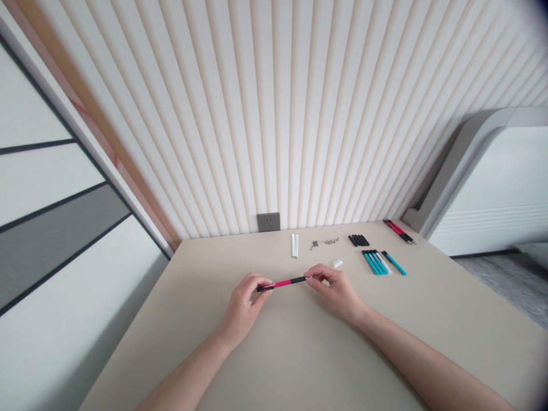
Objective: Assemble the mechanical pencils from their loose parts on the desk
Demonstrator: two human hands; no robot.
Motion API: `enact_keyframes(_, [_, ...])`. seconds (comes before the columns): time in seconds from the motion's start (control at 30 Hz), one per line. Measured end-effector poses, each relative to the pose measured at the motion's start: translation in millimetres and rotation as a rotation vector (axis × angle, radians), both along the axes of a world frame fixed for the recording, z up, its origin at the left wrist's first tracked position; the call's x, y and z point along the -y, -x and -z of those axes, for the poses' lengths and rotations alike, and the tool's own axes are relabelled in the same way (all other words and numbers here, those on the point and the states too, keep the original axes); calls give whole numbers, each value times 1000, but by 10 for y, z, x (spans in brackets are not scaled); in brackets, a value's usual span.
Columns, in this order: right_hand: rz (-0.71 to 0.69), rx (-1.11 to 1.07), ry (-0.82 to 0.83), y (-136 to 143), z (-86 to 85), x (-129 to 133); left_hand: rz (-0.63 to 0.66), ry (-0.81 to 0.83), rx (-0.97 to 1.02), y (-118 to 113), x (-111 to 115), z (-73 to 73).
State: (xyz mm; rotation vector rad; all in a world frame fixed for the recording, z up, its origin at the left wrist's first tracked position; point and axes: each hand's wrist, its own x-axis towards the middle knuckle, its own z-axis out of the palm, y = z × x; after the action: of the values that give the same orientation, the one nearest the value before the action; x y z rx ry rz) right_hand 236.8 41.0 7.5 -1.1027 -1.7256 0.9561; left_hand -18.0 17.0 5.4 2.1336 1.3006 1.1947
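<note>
A red pen (282, 283) with a black grip and a black clip end is held level above the table (257, 354). My left hand (247, 298) pinches its black clip end. At the other end, the fingers of my right hand (331, 286) are closed on the pen's tip, which they partly hide. White refills (295, 245) lie beyond the pen, with small metal parts (315, 244) and springs (331, 241) to their right. A few small white pieces (337, 263) rest just beyond my right hand.
Several black grips (358, 240) lie at the back right, with teal pen barrels (374, 262) in front and a separate teal one (394, 263). Red pens (399, 231) lie near the back right corner. A wall socket (268, 221) is behind the table.
</note>
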Motion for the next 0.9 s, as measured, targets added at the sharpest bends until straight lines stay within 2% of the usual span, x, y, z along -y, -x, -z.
enact_keyframes(0.17, [-17,6,-21,-4,-9,10,-8,33,0,4,-2,26])
enact_keyframes(0.43, [15,58,15,-13,17,2,40,29,15,-6,10,-19])
enact_keyframes(0.67, [-19,98,3,-12,30,27,16,10,30,-22,18,-45])
enact_keyframes(0.9, [6,124,-12,-13,6,40,-32,43,14,-26,45,-65])
